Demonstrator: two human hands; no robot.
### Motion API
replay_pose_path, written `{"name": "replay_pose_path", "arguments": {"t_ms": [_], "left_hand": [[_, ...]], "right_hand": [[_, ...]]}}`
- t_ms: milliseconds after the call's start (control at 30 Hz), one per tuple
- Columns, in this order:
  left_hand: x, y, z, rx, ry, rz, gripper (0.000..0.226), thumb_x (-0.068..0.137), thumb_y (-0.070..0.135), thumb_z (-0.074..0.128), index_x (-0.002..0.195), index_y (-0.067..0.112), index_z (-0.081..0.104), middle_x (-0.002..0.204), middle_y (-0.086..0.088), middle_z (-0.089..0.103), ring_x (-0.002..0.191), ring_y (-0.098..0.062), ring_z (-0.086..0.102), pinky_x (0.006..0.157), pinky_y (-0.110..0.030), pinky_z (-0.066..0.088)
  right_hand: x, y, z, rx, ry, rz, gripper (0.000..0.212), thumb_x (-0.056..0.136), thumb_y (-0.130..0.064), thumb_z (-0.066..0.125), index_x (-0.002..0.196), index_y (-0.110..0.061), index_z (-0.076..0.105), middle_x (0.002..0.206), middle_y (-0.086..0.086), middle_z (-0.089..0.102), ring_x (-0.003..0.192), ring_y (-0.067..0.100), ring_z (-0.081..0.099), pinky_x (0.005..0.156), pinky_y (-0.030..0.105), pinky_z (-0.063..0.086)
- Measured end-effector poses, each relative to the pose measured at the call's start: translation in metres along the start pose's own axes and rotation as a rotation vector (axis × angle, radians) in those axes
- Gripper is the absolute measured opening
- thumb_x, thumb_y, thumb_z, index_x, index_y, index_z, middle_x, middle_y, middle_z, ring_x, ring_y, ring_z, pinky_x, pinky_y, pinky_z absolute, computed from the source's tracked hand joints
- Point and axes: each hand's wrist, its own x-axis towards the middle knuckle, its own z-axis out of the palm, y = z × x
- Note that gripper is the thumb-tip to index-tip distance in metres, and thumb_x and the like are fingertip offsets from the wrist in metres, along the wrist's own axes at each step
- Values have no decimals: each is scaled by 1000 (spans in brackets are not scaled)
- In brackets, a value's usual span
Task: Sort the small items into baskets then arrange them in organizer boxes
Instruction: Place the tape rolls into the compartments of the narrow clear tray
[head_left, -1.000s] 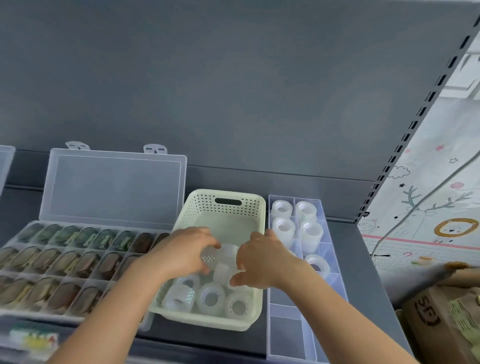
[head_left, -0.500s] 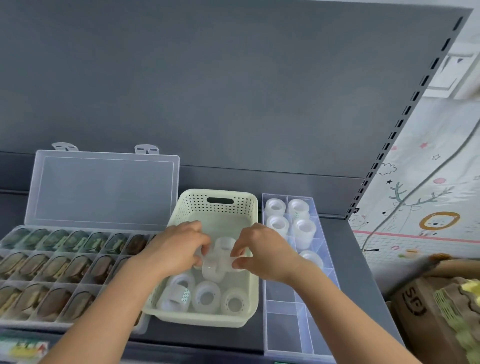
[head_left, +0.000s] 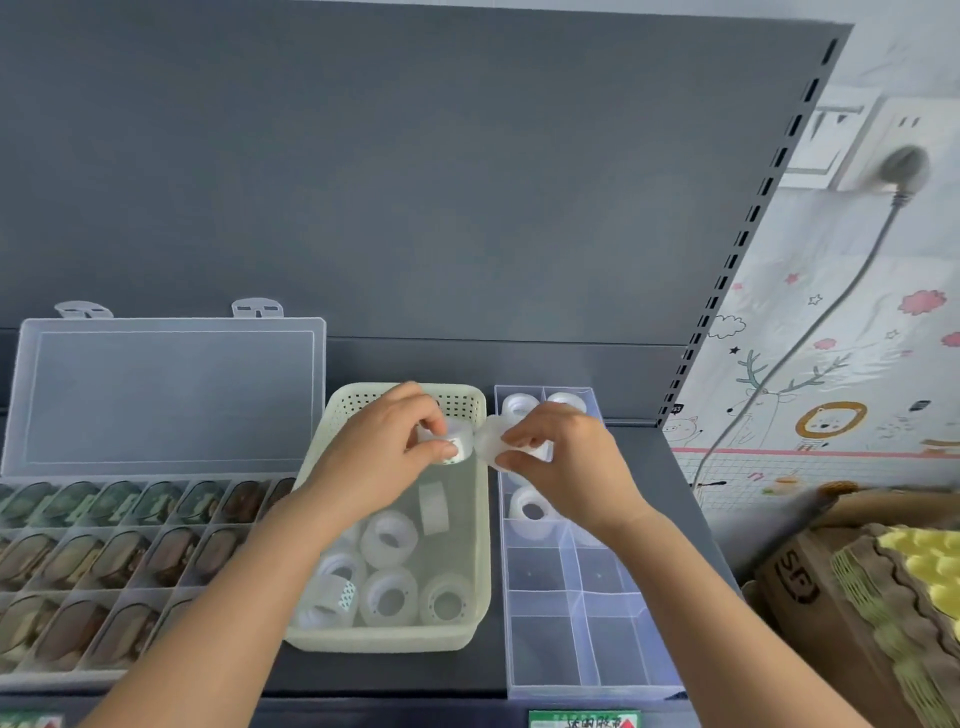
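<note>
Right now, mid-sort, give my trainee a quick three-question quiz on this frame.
1. True or false: the left hand pinches a tape roll.
2. The right hand holds: A) a second tape roll; B) a box lid; C) nothing.
3. Fill in: the nearest compartments of the clear organizer box are ____.
Key: 1 true; 2 A; 3 empty.

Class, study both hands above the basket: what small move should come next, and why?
Probably the right hand lowers its tape roll into the next bare compartment of the clear organizer box. That hand pinches a roll at the box's edge, the far compartments hold rolls, and nearer ones show none. The left hand holds a second roll over the basket.
</note>
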Motion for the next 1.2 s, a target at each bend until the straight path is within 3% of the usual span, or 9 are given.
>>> {"name": "replay_pose_path", "arguments": {"t_ms": [167, 333, 467, 567, 733, 867, 1067, 1200], "left_hand": [[13, 27, 22, 47, -83, 56, 15, 84, 31, 68, 79, 23, 56, 86, 11, 50, 71, -7, 54, 67, -30, 45], [26, 47, 48, 177, -197, 161, 12, 85, 35, 65, 80, 28, 57, 83, 15, 45, 75, -10, 51, 62, -28, 38], [31, 49, 66, 269, -268, 203, 11, 84, 38, 65, 85, 27, 61, 84, 13, 43, 75, -10, 41, 54, -24, 25], [32, 46, 74, 285, -299, 209, 10, 83, 38, 65, 85, 28, 64, 85, 12, 43, 76, -10, 42, 54, -25, 26], [34, 44, 80, 312, -334, 224, 12, 81, 38, 68, 83, 26, 68, 81, 11, 51, 83, -19, 56, 63, -28, 34], [32, 42, 81, 353, -392, 241, 14, 85, 35, 65, 87, 24, 72, 85, 10, 60, 83, -22, 55, 82, -32, 41], [31, 42, 81, 366, -396, 267, 15, 87, 31, 61, 88, 22, 73, 78, 8, 54, 82, -22, 54, 79, -28, 35], [29, 40, 73, 317, -271, 295, 18, 89, 31, 59, 90, 23, 74, 82, 5, 60, 87, -17, 49, 81, -29, 34]], "right_hand": [[-6, 24, -27, -112, 37, 52, 13, 84, -22, 69, 95, -18, 75, 93, -2, 68, 84, 15, 61, 75, 33, 49], [-15, 46, -44, -264, -106, 140, 15, 86, -25, 65, 98, -24, 74, 99, -6, 67, 91, 14, 62, 77, 26, 46], [-21, 51, -47, -304, -200, 193, 15, 83, -27, 67, 97, -28, 74, 96, -11, 70, 90, 11, 63, 70, 21, 41], [-22, 53, -43, -339, -252, 213, 13, 82, -27, 68, 94, -29, 73, 93, -10, 71, 90, 11, 62, 71, 22, 44], [-20, 56, -34, -405, -334, 225, 11, 83, -30, 69, 93, -30, 71, 99, -9, 68, 96, 14, 60, 77, 26, 49], [-18, 60, -32, -437, -380, 238, 12, 84, -32, 67, 95, -29, 72, 101, -7, 68, 95, 16, 61, 78, 30, 52], [-16, 61, -31, -416, -398, 229, 7, 82, -26, 68, 86, -28, 73, 93, -8, 70, 87, 15, 63, 69, 26, 51], [-12, 56, -27, -361, -300, 214, 5, 82, -28, 66, 81, -26, 71, 86, -6, 70, 85, 17, 62, 70, 26, 50]]}}
